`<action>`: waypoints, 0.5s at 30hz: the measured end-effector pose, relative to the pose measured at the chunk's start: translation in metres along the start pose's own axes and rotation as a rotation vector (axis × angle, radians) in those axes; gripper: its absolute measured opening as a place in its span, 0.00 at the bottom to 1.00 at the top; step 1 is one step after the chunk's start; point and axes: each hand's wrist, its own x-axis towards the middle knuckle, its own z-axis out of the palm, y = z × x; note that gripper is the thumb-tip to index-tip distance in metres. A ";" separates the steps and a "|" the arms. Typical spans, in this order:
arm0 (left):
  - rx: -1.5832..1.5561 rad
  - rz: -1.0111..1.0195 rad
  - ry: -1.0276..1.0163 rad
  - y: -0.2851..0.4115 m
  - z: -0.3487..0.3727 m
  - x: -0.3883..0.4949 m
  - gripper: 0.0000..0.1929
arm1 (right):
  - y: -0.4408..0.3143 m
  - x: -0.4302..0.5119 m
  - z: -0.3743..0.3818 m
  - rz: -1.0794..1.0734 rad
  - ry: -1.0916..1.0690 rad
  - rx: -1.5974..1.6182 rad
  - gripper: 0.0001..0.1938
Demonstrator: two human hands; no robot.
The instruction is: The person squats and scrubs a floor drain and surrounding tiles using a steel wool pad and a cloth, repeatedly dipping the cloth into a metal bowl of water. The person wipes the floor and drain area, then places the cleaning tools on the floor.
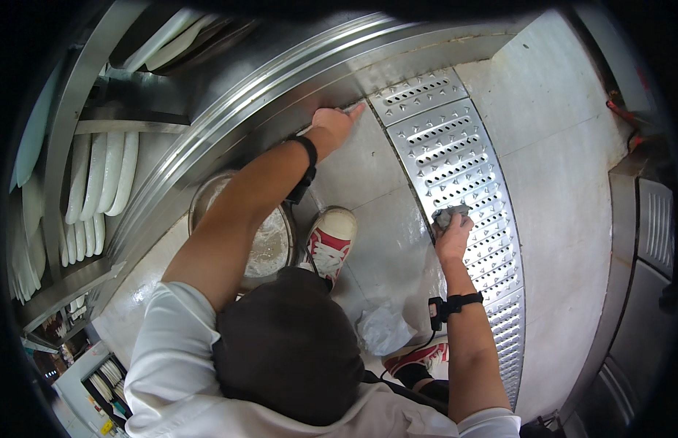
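My left hand (336, 123) is at the foot of the stainless steel base panel (317, 101), its index finger stretched along the floor joint near the end of the drain cover. Whether anything lies under its curled fingers is hidden. My right hand (455, 232) grips a crumpled grey cloth or scouring pad (451, 216) on the perforated metal drain cover (448, 148). Beneath my left forearm stands a round metal basin (270, 246) with foamy liquid. A crumpled clear plastic bag (385, 329) lies on the tiled floor (377, 230) between my feet.
Racks with stacked white plates (100, 175) stand at the left. My red and white sneakers (330, 241) are on the floor beside the basin and near the bag. Stainless steel equipment (626, 235) lines the right side. A cable runs from my right wrist strap.
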 end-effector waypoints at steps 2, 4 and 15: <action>0.002 -0.133 -0.108 0.005 0.010 0.013 0.38 | 0.001 0.001 0.000 -0.011 -0.005 -0.001 0.22; -0.046 -0.146 -0.090 0.005 0.023 0.015 0.36 | 0.002 0.001 0.000 -0.026 0.010 -0.016 0.23; -0.186 -0.223 -0.411 -0.050 0.059 -0.118 0.29 | 0.004 0.001 0.005 -0.040 0.037 -0.029 0.24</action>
